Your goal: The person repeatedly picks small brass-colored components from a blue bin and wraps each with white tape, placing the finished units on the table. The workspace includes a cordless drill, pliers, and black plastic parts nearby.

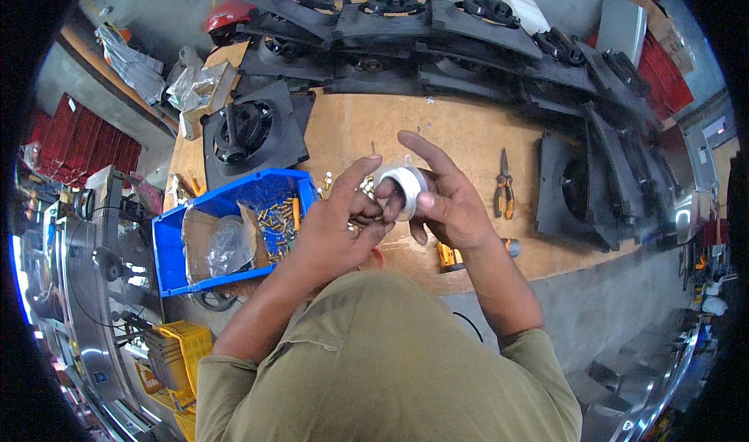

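Over the middle of the wooden workbench [367, 118], my right hand [456, 208] grips a roll of white tape [406, 188], thumb and fingers about its rim, the index finger raised. My left hand [331, 227] is beside it, fingers curled in against the roll's near side; what they pinch is hidden. Small brass fittings [327, 181], some with white ends, lie on the bench just beyond my left hand. To the left stands a blue bin [226, 282] holding many brass fittings [273, 223], a clear plastic bag [230, 245] and a piece of cardboard.
Orange-handled pliers [505, 188] and an orange power drill [450, 256] lie right of my hands. Black panels with round fan openings [382, 32] are stacked along the back and right; one panel [253, 130] sits behind the bin. Yellow crates [183, 356] are at lower left.
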The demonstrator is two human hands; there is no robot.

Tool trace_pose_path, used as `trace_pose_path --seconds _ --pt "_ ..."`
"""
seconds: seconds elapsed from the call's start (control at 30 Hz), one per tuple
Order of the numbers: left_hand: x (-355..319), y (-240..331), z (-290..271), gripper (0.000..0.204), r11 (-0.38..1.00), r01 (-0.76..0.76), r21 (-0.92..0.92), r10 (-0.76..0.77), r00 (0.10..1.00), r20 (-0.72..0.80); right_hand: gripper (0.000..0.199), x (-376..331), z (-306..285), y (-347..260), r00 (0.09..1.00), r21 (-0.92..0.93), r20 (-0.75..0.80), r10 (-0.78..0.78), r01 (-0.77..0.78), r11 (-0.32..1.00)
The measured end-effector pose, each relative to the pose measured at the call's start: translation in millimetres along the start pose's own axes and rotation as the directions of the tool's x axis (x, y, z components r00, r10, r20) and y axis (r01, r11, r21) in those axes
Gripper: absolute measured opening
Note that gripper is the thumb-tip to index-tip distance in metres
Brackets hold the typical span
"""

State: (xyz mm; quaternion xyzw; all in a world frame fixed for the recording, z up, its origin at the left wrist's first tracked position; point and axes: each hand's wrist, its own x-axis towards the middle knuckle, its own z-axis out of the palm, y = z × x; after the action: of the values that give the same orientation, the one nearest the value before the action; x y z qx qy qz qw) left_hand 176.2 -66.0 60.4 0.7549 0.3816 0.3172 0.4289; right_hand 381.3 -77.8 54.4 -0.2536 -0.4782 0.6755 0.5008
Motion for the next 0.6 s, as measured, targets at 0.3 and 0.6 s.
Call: trace_pose_path --seconds 0.3,0.6 --pt "-9 -8 0 0.073 0.948 -0.099 -0.301 0.081 0.994 -0.074 0.081 9 0 28 0.999 -0.221 -0.014 -0.048 0.044 0.974" --pt "-4 -10 -26 0.052 0.98 -0.115 -0.162 0.067 0.96 -0.271 0.084 -12 19 29 0.998 -0.331 0.037 0.055 -0.039 0.943"
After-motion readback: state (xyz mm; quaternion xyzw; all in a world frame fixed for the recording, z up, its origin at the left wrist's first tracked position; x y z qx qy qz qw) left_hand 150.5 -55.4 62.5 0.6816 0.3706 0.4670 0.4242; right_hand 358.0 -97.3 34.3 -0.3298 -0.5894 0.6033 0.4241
